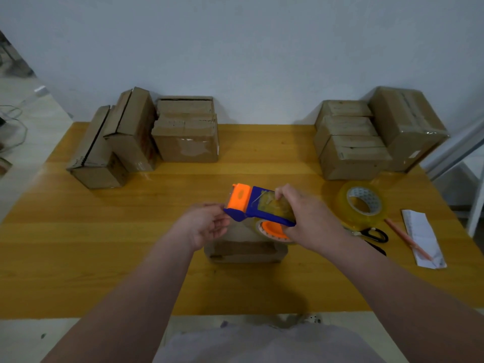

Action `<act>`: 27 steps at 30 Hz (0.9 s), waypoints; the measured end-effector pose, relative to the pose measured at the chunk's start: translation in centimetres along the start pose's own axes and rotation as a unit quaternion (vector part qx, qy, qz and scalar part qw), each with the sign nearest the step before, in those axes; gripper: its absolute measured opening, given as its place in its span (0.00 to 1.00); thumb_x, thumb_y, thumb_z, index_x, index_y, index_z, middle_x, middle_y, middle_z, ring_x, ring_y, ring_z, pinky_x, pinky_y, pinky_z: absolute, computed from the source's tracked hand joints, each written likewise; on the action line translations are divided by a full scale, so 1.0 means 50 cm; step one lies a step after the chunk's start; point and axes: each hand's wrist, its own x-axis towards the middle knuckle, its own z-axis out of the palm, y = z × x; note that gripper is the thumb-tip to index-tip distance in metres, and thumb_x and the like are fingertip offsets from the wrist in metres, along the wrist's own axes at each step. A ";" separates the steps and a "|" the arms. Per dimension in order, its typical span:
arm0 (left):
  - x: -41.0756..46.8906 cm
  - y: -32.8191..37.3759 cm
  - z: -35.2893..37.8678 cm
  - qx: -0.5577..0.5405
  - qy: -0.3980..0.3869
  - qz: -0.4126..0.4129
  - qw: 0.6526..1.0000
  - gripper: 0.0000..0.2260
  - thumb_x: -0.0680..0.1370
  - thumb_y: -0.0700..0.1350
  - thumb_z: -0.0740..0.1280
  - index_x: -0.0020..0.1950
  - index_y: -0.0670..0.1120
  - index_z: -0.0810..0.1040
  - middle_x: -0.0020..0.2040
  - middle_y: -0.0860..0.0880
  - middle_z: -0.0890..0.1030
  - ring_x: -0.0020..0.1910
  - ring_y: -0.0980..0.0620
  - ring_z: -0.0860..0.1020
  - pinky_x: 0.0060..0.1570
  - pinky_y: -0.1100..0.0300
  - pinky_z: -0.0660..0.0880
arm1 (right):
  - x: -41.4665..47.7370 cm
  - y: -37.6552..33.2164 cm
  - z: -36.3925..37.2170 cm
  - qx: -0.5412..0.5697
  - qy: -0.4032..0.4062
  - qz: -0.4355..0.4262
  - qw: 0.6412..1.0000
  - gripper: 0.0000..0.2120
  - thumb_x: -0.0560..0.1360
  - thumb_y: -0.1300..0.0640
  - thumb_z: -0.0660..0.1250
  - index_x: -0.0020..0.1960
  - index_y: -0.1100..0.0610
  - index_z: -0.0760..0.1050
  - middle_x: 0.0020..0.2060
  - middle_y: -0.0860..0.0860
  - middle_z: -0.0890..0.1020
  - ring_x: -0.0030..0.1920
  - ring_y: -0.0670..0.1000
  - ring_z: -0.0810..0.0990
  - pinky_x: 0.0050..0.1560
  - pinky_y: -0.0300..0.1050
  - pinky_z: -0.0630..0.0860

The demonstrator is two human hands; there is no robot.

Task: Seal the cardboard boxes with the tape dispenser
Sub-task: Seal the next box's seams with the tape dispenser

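Observation:
A blue and orange tape dispenser (255, 205) with a roll of clear tape in it is held above a small cardboard box (245, 251) at the middle of the wooden table (78, 258). My right hand (311, 218) grips the dispenser's rear end around the roll. My left hand (205, 225) sits at the dispenser's orange front end, palm up, fingers loosely curled and touching its tip. The hands and the dispenser hide most of the box's top.
Several cardboard boxes (141, 134) stand at the back left and several more (366, 137) at the back right. A spare roll of clear tape (362, 204), black scissors (373, 234), a pencil (408, 239) and a folded paper (424, 238) lie to the right.

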 end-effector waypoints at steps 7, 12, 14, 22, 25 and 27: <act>0.018 -0.030 -0.037 0.049 0.117 0.088 0.988 0.05 0.79 0.39 0.65 0.44 0.44 0.76 0.36 0.47 0.76 0.37 0.52 0.73 0.39 0.60 0.72 | 0.015 -0.006 -0.034 -0.069 -0.069 -0.049 0.994 0.24 0.73 0.45 0.69 0.61 0.42 0.58 0.58 0.46 0.70 0.52 0.47 0.70 0.39 0.39 0.66; 0.015 -0.076 -0.122 0.029 0.171 0.074 0.982 0.07 0.80 0.42 0.66 0.41 0.45 0.75 0.41 0.46 0.76 0.42 0.47 0.74 0.45 0.52 0.69 | 0.036 0.020 -0.067 -0.159 -0.117 -0.045 0.979 0.26 0.74 0.53 0.69 0.62 0.40 0.57 0.56 0.47 0.69 0.48 0.47 0.68 0.37 0.40 0.66; 0.012 -0.098 -0.122 0.026 0.170 0.075 0.982 0.08 0.80 0.43 0.66 0.41 0.45 0.75 0.41 0.46 0.76 0.42 0.47 0.74 0.47 0.51 0.69 | 0.040 0.021 -0.059 -0.171 -0.124 -0.052 0.976 0.26 0.74 0.53 0.69 0.63 0.40 0.57 0.56 0.47 0.69 0.49 0.46 0.68 0.37 0.40 0.67; 0.037 -0.134 -0.103 0.025 0.242 0.106 0.964 0.12 0.78 0.46 0.69 0.36 0.44 0.75 0.37 0.46 0.77 0.37 0.48 0.74 0.43 0.50 0.71 | 0.044 0.017 -0.036 -0.193 -0.103 -0.072 0.973 0.28 0.75 0.50 0.69 0.68 0.39 0.55 0.61 0.49 0.68 0.56 0.46 0.68 0.41 0.40 0.70; 0.059 -0.143 -0.097 0.042 0.265 0.118 0.956 0.11 0.76 0.47 0.71 0.37 0.43 0.76 0.36 0.47 0.79 0.36 0.48 0.74 0.37 0.56 0.70 | 0.043 0.016 -0.033 -0.194 -0.095 -0.077 0.973 0.29 0.76 0.51 0.68 0.69 0.40 0.55 0.61 0.49 0.68 0.55 0.46 0.67 0.39 0.39 0.66; 0.070 -0.151 -0.091 0.076 0.271 0.113 0.953 0.12 0.76 0.48 0.71 0.38 0.42 0.78 0.37 0.47 0.80 0.36 0.49 0.75 0.36 0.57 0.70 | 0.042 0.016 -0.033 -0.189 -0.093 -0.073 0.975 0.29 0.76 0.52 0.68 0.69 0.40 0.55 0.61 0.49 0.68 0.53 0.45 0.65 0.40 0.39 0.66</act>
